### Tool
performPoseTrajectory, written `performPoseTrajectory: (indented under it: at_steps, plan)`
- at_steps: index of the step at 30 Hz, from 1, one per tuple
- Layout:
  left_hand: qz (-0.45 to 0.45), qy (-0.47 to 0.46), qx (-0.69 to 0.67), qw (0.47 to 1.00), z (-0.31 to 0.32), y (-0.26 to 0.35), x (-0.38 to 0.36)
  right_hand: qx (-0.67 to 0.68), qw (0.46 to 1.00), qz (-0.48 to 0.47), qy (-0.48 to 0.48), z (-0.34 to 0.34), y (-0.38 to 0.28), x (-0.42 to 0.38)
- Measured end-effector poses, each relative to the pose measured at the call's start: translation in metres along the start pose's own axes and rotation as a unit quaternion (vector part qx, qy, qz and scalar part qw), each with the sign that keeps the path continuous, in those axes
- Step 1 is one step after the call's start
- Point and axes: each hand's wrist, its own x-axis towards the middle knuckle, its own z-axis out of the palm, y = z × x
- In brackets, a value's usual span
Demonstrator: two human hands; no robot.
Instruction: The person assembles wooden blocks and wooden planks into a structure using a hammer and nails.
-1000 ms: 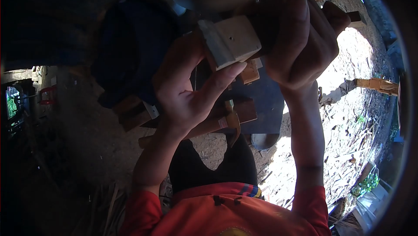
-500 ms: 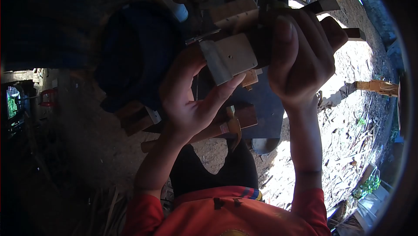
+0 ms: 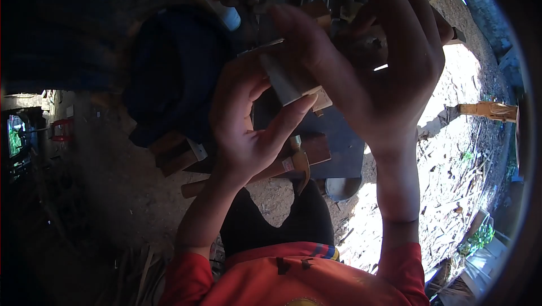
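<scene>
A pale wooden block [image 3: 280, 83] with a squared end rests in my left hand [image 3: 245, 131]. The thumb presses its lower edge, and the fingers curl round its far left side. My right hand [image 3: 389, 103] is raised over the block, thumb and fingers spread apart, and hides much of the wood. Beyond the right palm, darker wood [image 3: 367, 49] shows between the fingers. Under my hands, a claw hammer [image 3: 302, 162] lies at the near edge of the dark tabletop [image 3: 347, 145], next to a brown wooden piece [image 3: 319, 149].
Dark blue cloth [image 3: 175, 74] is heaped to the left, with wooden pieces [image 3: 175, 159] below it. A white bottle [image 3: 228, 17] stands at the back. Sunlit ground [image 3: 435, 193] covered in chips lies to the right, near a wooden-topped object [image 3: 488, 110].
My right hand has opened from its closed grip on the dark wood and swung up and left across the block. My left hand keeps its hold on the block almost unmoved.
</scene>
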Motion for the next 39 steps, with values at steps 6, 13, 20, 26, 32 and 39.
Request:
performPoseTrajectory:
  at_steps: [6, 13, 20, 26, 32, 39]
  plan:
    - [-0.005, 0.006, -0.024, 1.000, 0.002, -0.004, -0.001, -0.005, 1.000, 0.012, 0.015, -0.001, 0.004, 0.002]
    - [-0.020, 0.015, -0.026, 0.999, 0.003, -0.003, 0.000, -0.005, 0.999, 0.028, 0.036, 0.000, 0.011, 0.005]
    - [-0.043, 0.015, -0.029, 0.999, 0.003, 0.001, 0.000, 0.008, 0.997, 0.047, 0.063, 0.005, 0.013, 0.011]
    - [-0.044, 0.026, -0.034, 0.998, 0.004, 0.000, -0.003, 0.035, 0.989, 0.069, 0.124, 0.001, 0.013, 0.008]
    - [-0.033, 0.023, -0.028, 0.999, 0.006, 0.003, -0.005, 0.158, 0.973, 0.017, 0.170, -0.040, -0.004, -0.090]
    - [-0.004, 0.017, -0.005, 1.000, 0.004, 0.001, -0.006, 0.207, 0.878, 0.416, 0.116, 0.029, 0.035, -0.145]
